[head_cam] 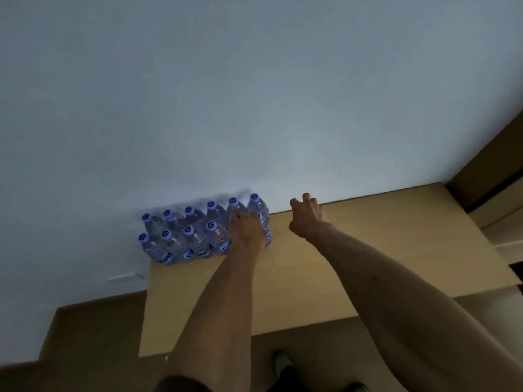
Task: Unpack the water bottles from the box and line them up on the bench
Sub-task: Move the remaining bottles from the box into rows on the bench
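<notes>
Several clear water bottles (192,233) with blue caps stand in two rows at the back left of the tan bench (353,264), against the wall. My left hand (246,229) reaches to the right end of the front row and grips a water bottle (265,226) there; most of that bottle is hidden behind the hand. My right hand (307,217) hovers over the bench just right of the rows, fingers loosely curled and holding nothing. The box is out of view.
A pale wall (254,94) rises directly behind the bench. The bench top stretches bare to the right of the bottles. A darker wooden panel (486,171) stands at the far right. My shoe (283,363) shows on the floor below the bench's front edge.
</notes>
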{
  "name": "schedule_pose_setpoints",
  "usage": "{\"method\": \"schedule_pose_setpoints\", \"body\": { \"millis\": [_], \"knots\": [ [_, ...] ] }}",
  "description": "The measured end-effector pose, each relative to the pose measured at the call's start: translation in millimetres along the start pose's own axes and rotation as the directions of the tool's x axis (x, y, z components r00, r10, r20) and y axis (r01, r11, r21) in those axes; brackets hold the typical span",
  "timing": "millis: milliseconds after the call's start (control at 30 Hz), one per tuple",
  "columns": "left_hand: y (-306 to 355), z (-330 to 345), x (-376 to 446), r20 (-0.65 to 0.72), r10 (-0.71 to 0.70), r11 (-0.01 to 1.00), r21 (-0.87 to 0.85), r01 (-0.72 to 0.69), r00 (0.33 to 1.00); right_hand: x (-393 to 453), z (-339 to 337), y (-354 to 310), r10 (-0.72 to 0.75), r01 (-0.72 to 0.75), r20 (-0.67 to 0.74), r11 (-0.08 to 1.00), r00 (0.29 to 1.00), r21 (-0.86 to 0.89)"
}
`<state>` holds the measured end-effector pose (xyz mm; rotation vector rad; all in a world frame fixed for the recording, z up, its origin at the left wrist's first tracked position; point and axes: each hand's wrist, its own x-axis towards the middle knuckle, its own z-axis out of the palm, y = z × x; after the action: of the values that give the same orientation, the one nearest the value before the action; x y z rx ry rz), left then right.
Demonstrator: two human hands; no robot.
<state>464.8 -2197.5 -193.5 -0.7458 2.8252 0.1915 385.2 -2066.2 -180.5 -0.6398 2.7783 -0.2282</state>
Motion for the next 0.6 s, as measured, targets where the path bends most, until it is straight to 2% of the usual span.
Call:
{"method": "schedule_pose_setpoints", "body": {
  "millis": [67, 133, 233, 400, 600],
  "knots": [
    [19.3, -2.2, -2.1, -0.006, 0.056, 0.998, -0.024, -0.056, 0.998, -7.3, -6.5, 18.1, 0.013, -0.013, -0.010, 1.000, 1.000, 0.014],
    [45.1, -5.3, -4.6, -0.004, 0.079, 0.997, 0.023, -0.079, 0.997, -16.5, -13.8, 41.2, 0.050, -0.049, -0.024, 0.998, 0.998, 0.028],
    [94.5, -6.4, -15.6, 0.040, 0.108, 0.986, 0.126, -0.113, 0.993, -33.6, -23.2, 81.7, 0.116, -0.115, -0.040, 0.992, 0.992, 0.047],
    [174.9, 0.7, -41.8, 0.112, 0.237, 0.957, 0.142, -0.252, 0.965, -59.8, -36.5, 149.4, 0.204, -0.197, -0.074, 0.976, 0.976, 0.093],
    [293.8, 5.8, -88.5, 0.143, 0.364, 0.900, 0.199, -0.387, 0.921, -117.4, -53.9, 262.2, 0.331, -0.318, -0.081, 0.938, 0.940, 0.139]
  ]
}}
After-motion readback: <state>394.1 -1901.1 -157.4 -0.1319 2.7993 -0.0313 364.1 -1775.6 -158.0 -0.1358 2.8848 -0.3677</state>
